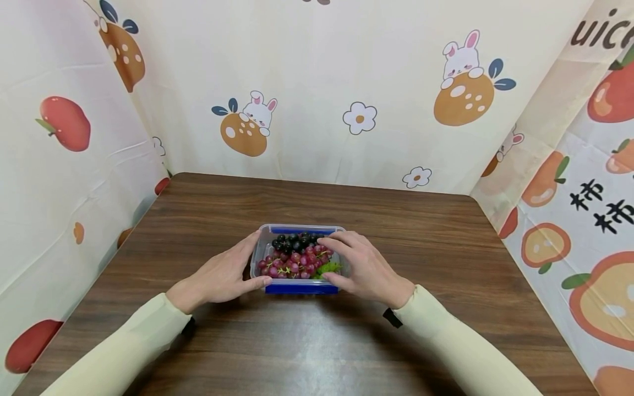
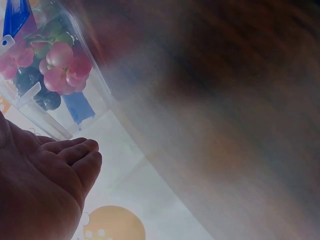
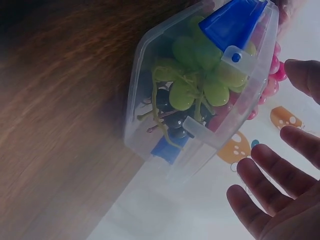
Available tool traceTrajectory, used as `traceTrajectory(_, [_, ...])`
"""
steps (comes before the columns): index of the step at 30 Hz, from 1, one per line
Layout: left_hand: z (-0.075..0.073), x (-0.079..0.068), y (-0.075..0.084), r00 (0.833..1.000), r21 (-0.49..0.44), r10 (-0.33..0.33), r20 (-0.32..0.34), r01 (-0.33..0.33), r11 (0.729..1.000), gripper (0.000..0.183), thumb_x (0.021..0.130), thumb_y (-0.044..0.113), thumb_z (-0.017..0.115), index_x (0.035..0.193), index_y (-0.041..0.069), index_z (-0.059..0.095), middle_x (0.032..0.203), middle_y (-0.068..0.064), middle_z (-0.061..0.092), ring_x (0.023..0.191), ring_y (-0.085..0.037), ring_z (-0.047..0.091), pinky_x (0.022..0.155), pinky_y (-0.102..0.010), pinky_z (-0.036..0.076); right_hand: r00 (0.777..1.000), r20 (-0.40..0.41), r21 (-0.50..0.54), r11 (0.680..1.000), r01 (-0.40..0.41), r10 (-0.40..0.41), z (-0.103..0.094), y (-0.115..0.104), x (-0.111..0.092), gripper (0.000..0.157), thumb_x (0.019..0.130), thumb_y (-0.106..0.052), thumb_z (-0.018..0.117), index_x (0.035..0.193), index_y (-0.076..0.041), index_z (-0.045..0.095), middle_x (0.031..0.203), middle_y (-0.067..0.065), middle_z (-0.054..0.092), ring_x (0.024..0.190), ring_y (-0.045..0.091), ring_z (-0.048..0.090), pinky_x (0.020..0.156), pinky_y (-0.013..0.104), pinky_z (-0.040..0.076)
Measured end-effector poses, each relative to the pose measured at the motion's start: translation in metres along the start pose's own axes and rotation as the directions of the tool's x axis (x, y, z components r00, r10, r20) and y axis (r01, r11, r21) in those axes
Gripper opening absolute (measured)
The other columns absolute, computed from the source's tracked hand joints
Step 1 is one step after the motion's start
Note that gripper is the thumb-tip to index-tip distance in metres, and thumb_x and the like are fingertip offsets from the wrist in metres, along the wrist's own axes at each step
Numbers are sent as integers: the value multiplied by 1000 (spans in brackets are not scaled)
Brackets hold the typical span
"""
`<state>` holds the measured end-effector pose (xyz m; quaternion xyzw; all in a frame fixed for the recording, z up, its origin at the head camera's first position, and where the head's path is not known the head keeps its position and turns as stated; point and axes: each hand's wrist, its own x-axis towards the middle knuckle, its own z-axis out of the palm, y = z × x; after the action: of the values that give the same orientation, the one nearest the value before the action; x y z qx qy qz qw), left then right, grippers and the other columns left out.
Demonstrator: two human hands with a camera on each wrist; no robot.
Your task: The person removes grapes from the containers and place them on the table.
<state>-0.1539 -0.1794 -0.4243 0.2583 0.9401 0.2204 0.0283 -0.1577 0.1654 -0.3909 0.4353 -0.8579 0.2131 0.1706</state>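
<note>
Printed cloth (image 1: 309,66) backs the brown table (image 1: 421,231); just below frame centre, the tub (image 1: 302,282) lies lengthwise left-right between the hands — left hand (image 1: 223,274) wide at its left end, right hand (image 1: 365,268) spread over the right.

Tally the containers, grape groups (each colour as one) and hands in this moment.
Clear plastic container: 1
Black grapes: 1 group
Red grapes: 1 group
Green grapes: 1 group
Hands: 2, left hand and right hand
Total: 6
</note>
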Motion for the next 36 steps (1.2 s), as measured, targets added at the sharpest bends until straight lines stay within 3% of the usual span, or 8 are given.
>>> traceTrajectory(11, [0, 0, 0, 1000, 6, 6, 3, -6, 1000, 115, 88, 81, 52, 166, 10, 5, 170, -11, 18, 149, -31, 35, 110, -54, 42, 1000, 29, -28, 1000, -10, 10, 3, -6, 9, 59, 86, -33, 84, 137, -12, 64, 127, 4, 62, 115, 20, 58, 99, 44, 49])
traceTrajectory(17, [0, 0, 0, 1000, 8, 7, -2, -7, 1000, 115, 89, 81, 52, 166, 9, 6, 170, -12, 18, 148, -32, 35, 109, -54, 42, 999, 51, -56, 998, -9, 12, 5, -9, 12, 58, 86, -32, 84, 137, -13, 64, 127, 4, 63, 116, 21, 58, 106, 46, 46])
traceTrajectory(23, [0, 1, 0, 1000, 5, 7, -3, -7, 1000, 115, 88, 81, 52, 166, 10, 5, 169, -12, 19, 147, -32, 37, 108, -54, 43, 996, 88, -70, 997, -11, 17, 6, -11, 16, 58, 87, -32, 84, 139, -14, 64, 128, 4, 62, 117, 20, 56, 99, 43, 48])
traceTrajectory(36, [0, 0, 0, 1000, 7, 0, -3, 0, 1000, 115, 88, 81, 52, 166, 10, 6, 169, -12, 20, 147, -32, 37, 108, -55, 43, 990, 143, -113, 993, 32, -15, 6, -16, 30, 54, 85, -26, 84, 134, -15, 67, 117, 2, 63, 108, 21, 57, 97, 42, 46])
